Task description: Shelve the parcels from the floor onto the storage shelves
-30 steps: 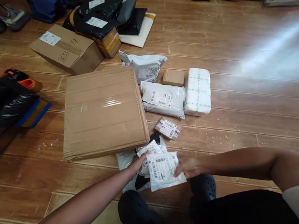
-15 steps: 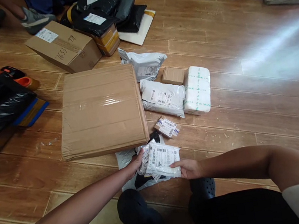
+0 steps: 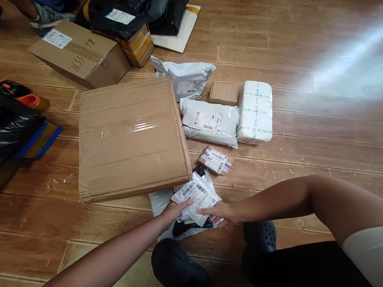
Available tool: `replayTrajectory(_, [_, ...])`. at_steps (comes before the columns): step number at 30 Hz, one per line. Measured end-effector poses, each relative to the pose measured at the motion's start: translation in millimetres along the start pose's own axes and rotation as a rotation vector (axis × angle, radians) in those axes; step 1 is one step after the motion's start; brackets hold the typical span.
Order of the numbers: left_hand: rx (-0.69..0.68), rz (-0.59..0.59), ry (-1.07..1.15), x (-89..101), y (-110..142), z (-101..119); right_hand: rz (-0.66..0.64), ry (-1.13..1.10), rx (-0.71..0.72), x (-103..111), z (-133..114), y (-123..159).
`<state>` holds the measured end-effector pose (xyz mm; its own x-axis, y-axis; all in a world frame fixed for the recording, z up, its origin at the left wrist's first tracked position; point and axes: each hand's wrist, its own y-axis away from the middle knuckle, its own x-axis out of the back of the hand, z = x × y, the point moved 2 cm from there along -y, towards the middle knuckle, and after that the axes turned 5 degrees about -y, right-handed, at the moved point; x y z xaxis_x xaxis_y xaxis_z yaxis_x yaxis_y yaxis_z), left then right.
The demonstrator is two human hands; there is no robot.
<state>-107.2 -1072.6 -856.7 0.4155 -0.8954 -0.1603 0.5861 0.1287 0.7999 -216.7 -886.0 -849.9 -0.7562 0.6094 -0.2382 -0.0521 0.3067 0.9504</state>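
Small white labelled mailer packets point(image 3: 199, 191) are bunched together between my hands, over the floor in front of my feet. My left hand point(image 3: 178, 209) grips their left side, thumb lying across the top. From the right, my right hand point(image 3: 221, 211) pinches their lower corner, with some fingers underneath. Below the packets lies a larger grey-white mailer bag point(image 3: 160, 203) with something black on it, mostly covered. Just above my right hand sits a small brown box point(image 3: 216, 160) with labels. A large carton point(image 3: 129, 138) stands beyond my left hand.
Past the small box lie a white parcel bag point(image 3: 211, 121), a white wrapped pack with green print point(image 3: 256, 112), a plain box point(image 3: 224, 93) and a grey bag point(image 3: 187, 78). Farther off are a marked carton point(image 3: 82, 54), black parcels point(image 3: 118, 17) and another person's shoe point(image 3: 50, 15).
The flat white packet in my right hand has moved left and been replaced on top by other labelled packets. My right hand has shifted left, closer to my left hand.
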Motion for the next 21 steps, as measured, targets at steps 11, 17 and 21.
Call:
replayTrajectory(11, [0.032,-0.001,0.025,5.5,-3.1,-3.2,-0.091,0.13,0.462,47.2,-8.5,-14.6])
replayTrajectory(17, [-0.028,-0.091,0.023,11.2,10.4,-2.0,-0.081,0.437,0.679,22.9,-7.2,-14.7])
replayTrajectory(21, [0.014,-0.047,0.029,15.9,10.6,-3.8,-0.109,0.399,0.67,-15.2,-9.2,-5.8])
